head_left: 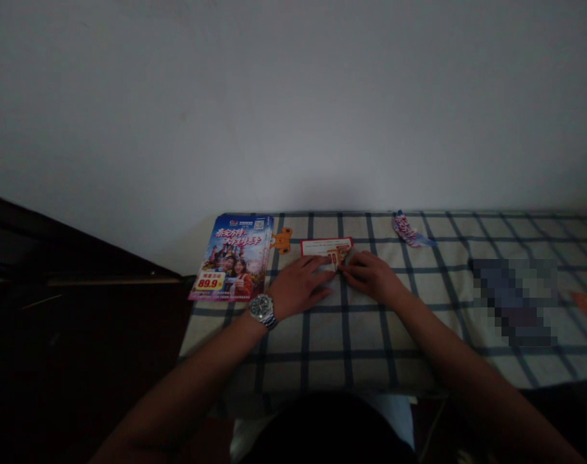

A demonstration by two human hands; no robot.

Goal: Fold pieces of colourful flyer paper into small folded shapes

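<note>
A small printed leaflet (pixel 326 245), white with a red edge, lies on the checked tablecloth in front of me. Its lower right part shows an orange and red printed area that looks folded over. My left hand (pixel 300 283), with a metal watch (pixel 262 309) on the wrist, rests palm down across the leaflet's lower left part, fingers stretched out. At the leaflet's lower right edge, my right hand (pixel 368 276) has its thumb and fingertips pinched together on the paper. Both hands hide much of its lower half.
Left of my hands sits a stack of colourful flyers (pixel 232 258). A crumpled wrapper (pixel 409 231) lies at the back right, and a dark blurred-out object (pixel 510 303) farther right. The checked tablecloth (pixel 370 367) reaches back to a plain wall (pixel 293 103).
</note>
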